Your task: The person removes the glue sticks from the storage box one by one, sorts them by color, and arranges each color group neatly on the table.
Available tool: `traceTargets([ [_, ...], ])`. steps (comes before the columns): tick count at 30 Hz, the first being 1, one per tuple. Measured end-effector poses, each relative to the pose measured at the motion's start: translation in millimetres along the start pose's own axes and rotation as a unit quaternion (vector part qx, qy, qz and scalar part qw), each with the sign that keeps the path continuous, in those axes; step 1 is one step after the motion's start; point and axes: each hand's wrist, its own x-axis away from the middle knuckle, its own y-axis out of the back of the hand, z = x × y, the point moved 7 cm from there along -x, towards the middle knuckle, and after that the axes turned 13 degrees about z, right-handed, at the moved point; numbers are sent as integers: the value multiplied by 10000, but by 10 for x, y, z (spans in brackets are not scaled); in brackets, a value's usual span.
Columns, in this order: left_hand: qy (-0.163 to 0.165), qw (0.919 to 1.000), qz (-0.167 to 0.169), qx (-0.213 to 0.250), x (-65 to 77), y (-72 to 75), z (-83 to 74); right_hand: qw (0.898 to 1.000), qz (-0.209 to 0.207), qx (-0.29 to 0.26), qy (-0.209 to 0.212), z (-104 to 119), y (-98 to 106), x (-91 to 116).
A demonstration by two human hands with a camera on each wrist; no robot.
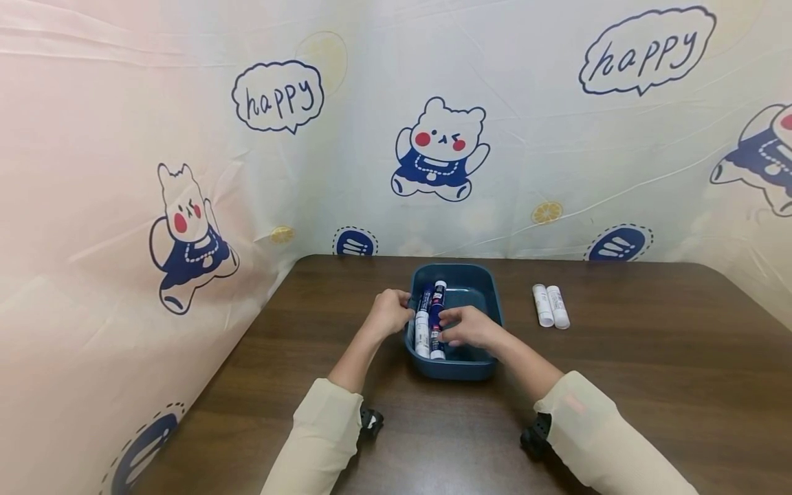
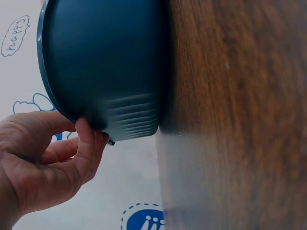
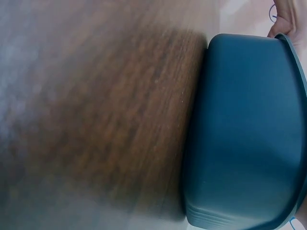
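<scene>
A dark teal plastic bin (image 1: 454,371) stands on the table. My left hand (image 1: 391,313) pinches its left rim; in the left wrist view, the fingers (image 2: 85,143) bend at the bin's edge. Several tubes lie lengthwise along the bin's left side: a white tube (image 1: 422,335) at the front left, a dark blue marker-like tube with a white end (image 1: 437,347) beside it, and more blue ones behind. Over the bin's middle, my right hand (image 1: 473,327) has its thumb and forefinger spread, fingertips right at the blue tube. In the right wrist view the bin's wall hides this hand's fingers.
Two white tubes (image 1: 551,306) lie side by side on the brown wooden table (image 1: 619,371), right of the bin. Printed cloth (image 1: 526,137) hangs behind and to the left of the table. Dark wrist-worn devices (image 1: 371,421) sit at the sleeve cuffs.
</scene>
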Motion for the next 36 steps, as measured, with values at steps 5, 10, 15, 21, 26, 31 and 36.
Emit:
traceTargets([
  [5, -20, 10000, -9, -19, 0, -5, -7, 10000, -6, -79, 3, -8, -10, -5],
  [10, 30, 10000, 9, -16, -6, -5, 2, 10000, -19, 10, -84, -23, -13, -25],
  [15, 0, 9999, -36, -119, -8, 2, -2, 9986, 77, 414, -310, -45, -30, -51],
  [21, -8, 9999, -59, -155, -9, 1, -6, 9946, 113, 906, -497, -54, -51, -85],
  [26, 36, 9999, -19, -96, -13, -10, -1, 9922, 98, 1128, -527, -48, -74, -106],
  [31, 12, 9999, -20, -125, -15, -10, 0, 9921, 142, 1149, -487, -46, -98, -125],
  [36, -49, 9997, -45, -231, -13, 3, -10, 9903, 266, 1257, -536, -19, -146, -139],
])
